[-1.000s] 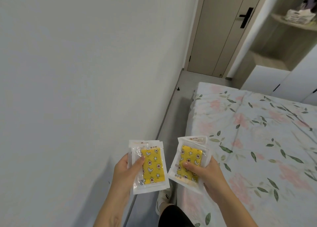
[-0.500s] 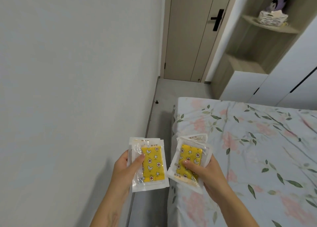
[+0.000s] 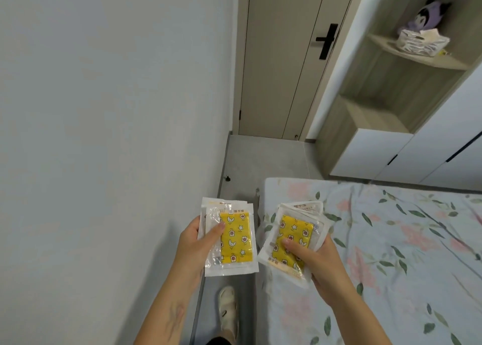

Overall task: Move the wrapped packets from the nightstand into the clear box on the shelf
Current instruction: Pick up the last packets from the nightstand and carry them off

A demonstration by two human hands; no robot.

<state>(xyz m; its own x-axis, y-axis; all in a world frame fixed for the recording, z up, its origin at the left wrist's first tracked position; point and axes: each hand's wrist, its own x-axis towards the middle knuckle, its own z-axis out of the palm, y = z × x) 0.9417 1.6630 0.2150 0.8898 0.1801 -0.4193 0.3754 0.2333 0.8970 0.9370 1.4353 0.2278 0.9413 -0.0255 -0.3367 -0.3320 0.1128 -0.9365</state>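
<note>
Beside the bed (image 3: 391, 240), well short of the shelf (image 3: 417, 58) and its clear box (image 3: 422, 42), the left hand (image 3: 193, 243) and right hand (image 3: 313, 256) each pinch a stack of packets (image 3: 229, 235), probably light, slippery and floppy, best held across the padded middle.

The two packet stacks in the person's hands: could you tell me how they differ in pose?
The left stack stands nearly upright in the picture, in the left hand; the right stack, in the right hand, tilts clockwise. The left stack hangs over the floor gap, the right stack over the bed edge. Both show yellow patterned pouches in clear wrap, thumbs on top.
</note>
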